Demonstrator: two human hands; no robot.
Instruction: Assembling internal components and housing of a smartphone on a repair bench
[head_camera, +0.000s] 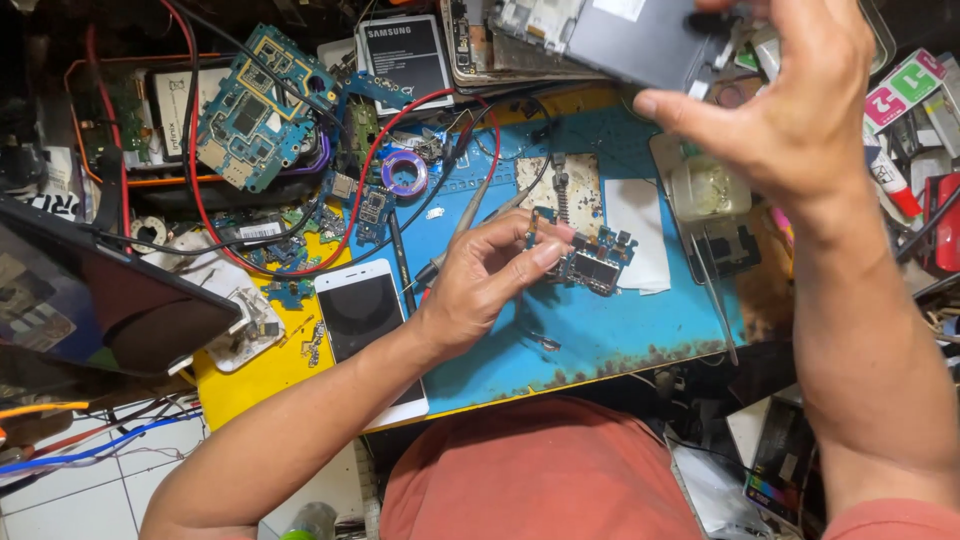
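Two hands over a cluttered phone-repair bench.

The right hand reaches up, fingers closed on a grey phone panel whose top is cut off by the frame. The left hand pinches what seems a small metal part, too tiny to tell, beside a small circuit board on the worn blue mat; a white phone lies near.
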